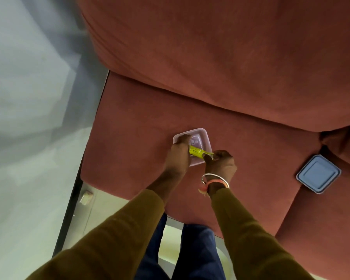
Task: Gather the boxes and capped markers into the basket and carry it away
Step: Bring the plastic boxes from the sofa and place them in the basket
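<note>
1. Hands: marker (199, 152) is gripped at both ends, by left hand (178, 153) and right hand (220, 163), just above box (200, 131).
2. Marker judged light, stiff, slick; barrel is best pinched.
3. Box, set on sofa (139, 138) seat, judged light, thin plastic; rim is best taken.
4. Counted: one marker, one box, one lid (318, 173) farther right; no basket seen.

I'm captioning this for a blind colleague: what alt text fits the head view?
Seen from above, a left hand and a right hand hold a yellow marker by its ends over an open clear box on a red-brown sofa. A blue lid lies on the seat to the right, apart from the box.
</note>
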